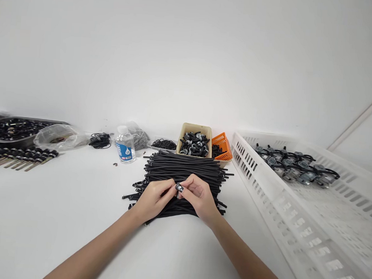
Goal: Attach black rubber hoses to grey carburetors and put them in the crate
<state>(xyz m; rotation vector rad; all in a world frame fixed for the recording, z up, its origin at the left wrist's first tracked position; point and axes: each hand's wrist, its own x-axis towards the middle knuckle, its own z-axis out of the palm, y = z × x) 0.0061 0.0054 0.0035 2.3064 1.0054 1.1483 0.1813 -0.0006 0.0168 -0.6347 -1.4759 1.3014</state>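
My left hand (pixel 156 198) and my right hand (pixel 200 196) meet, fingertips together, over a thick pile of black rubber tubes (pixel 184 169). Both are closed in a pinch. Between the fingertips shows a small dark ribbed part (pixel 178 195), mostly covered by the fingers, so its exact kind cannot be told. At the right thumb's tip there is a black patch with a pale mark. The tubes lie crosswise under and beyond both hands, with several ends sticking out at either side.
Beyond the tubes stand a cream bin (pixel 182 135) of black-and-grey fittings and an orange basket (pixel 225 142). A bottle (pixel 125 146) and a plastic bag (pixel 58 137) stand left, near a dark parts tray (pixel 29 141). A white crate (pixel 283 210) on the right holds several assembled pieces (pixel 298 166).
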